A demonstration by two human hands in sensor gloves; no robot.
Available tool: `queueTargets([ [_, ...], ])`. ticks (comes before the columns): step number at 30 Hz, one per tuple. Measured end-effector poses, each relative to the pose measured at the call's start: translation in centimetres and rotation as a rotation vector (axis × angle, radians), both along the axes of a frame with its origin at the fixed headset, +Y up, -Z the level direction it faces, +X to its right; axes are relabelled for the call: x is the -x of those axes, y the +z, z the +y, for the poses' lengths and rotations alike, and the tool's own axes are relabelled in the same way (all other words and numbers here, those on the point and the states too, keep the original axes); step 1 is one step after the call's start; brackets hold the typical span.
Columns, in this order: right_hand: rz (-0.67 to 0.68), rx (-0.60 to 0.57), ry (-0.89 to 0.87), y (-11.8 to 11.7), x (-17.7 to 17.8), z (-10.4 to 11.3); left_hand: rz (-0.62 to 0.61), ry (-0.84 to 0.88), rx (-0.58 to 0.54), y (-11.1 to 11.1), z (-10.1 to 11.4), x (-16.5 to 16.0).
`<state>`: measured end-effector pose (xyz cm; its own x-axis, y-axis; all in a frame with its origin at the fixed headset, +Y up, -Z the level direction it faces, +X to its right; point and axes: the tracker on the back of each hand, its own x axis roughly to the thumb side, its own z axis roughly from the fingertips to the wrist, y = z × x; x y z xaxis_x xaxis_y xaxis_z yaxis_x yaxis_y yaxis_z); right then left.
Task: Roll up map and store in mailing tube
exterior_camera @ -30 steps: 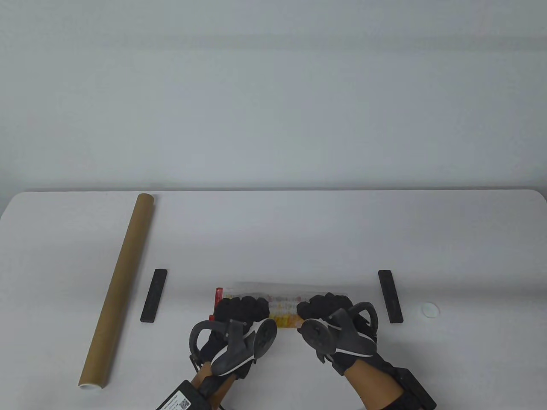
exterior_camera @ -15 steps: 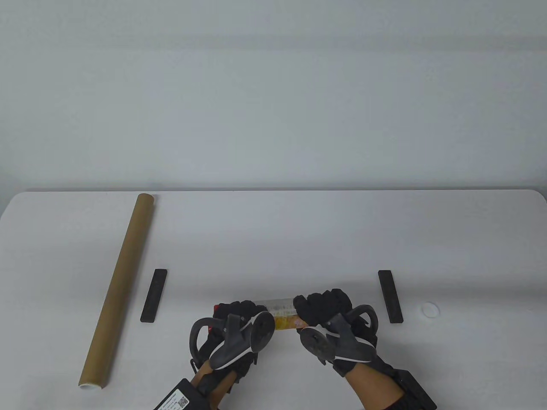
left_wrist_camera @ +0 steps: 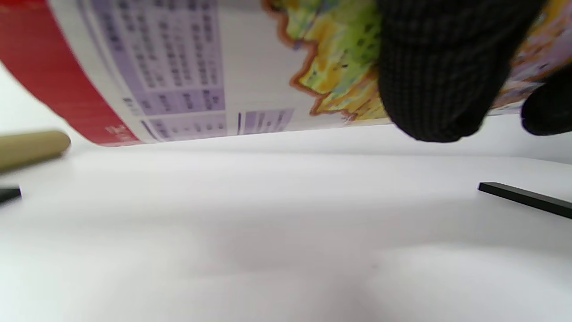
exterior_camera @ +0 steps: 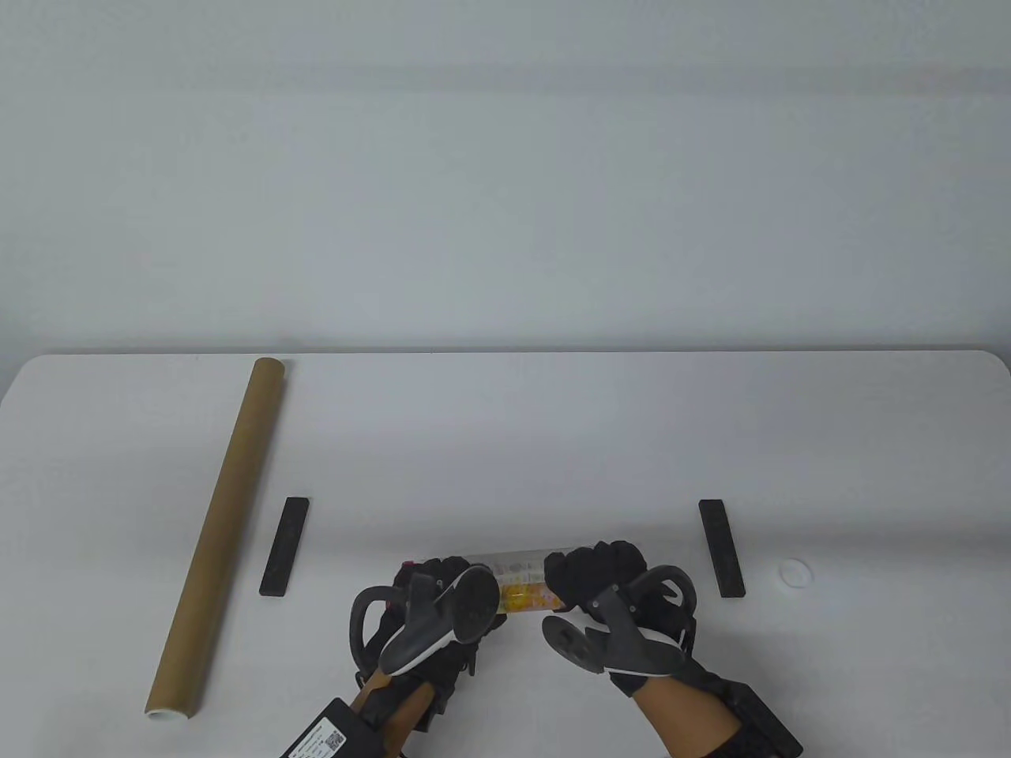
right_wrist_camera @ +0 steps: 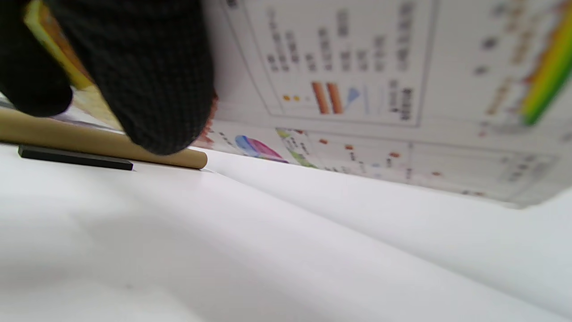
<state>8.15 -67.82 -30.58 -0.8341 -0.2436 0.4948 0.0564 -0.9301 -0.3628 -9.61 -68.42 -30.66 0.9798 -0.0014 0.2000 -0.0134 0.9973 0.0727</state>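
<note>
The rolled map (exterior_camera: 521,583) lies crosswise at the table's front centre, its printed surface showing between my hands. My left hand (exterior_camera: 439,583) grips its left part and my right hand (exterior_camera: 599,570) grips its right part. In the left wrist view the map's red-edged end (left_wrist_camera: 178,76) curves above the table with my gloved fingers (left_wrist_camera: 440,76) on it. The right wrist view shows the map's printed sheet (right_wrist_camera: 380,89) and my gloved fingers (right_wrist_camera: 143,76) on it. The brown mailing tube (exterior_camera: 223,523) lies on the table's left, its open end nearest me.
Two flat black bars lie on the table, one (exterior_camera: 285,546) left of the map and one (exterior_camera: 721,547) right of it. A small white round cap (exterior_camera: 793,572) sits at the far right. The table's front edge is close behind my hands.
The map has been rolled tighter and drawn slightly toward me. Both hands have turned over it, and its red left end is now nearly hidden under my left hand.
</note>
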Motion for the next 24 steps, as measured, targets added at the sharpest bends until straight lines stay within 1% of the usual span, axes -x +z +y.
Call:
queueTargets([
  [4,-0.003,0.109,-0.086,-0.6,-0.5,0.0,0.001,-0.089,-0.127,0.7,0.5,-0.7],
  [7,0.007,0.214,-0.149,-1.1,-0.9,-0.1,-0.017,-0.109,-0.194,1.0,0.6,-0.9],
  [9,0.015,0.261,-0.175,-1.3,-1.1,-0.3,-0.024,-0.130,-0.213,1.1,0.7,-1.0],
  [11,0.019,0.267,-0.174,-1.4,-1.2,-0.4,-0.027,-0.136,-0.194,1.0,0.7,-1.0],
  [15,0.023,0.205,-0.146,-1.0,-1.1,-0.3,-0.029,-0.113,-0.151,0.8,0.6,-0.9],
  [19,0.023,0.103,-0.085,-0.4,-0.8,-0.2,-0.012,-0.057,-0.061,0.4,0.5,-0.5],
  [22,0.024,-0.004,-0.013,0.3,-0.3,0.1,0.003,0.027,0.064,-0.2,0.3,0.0],
  [24,0.028,-0.052,0.016,0.6,0.0,0.2,0.005,0.079,0.135,-0.6,0.1,0.4],
])
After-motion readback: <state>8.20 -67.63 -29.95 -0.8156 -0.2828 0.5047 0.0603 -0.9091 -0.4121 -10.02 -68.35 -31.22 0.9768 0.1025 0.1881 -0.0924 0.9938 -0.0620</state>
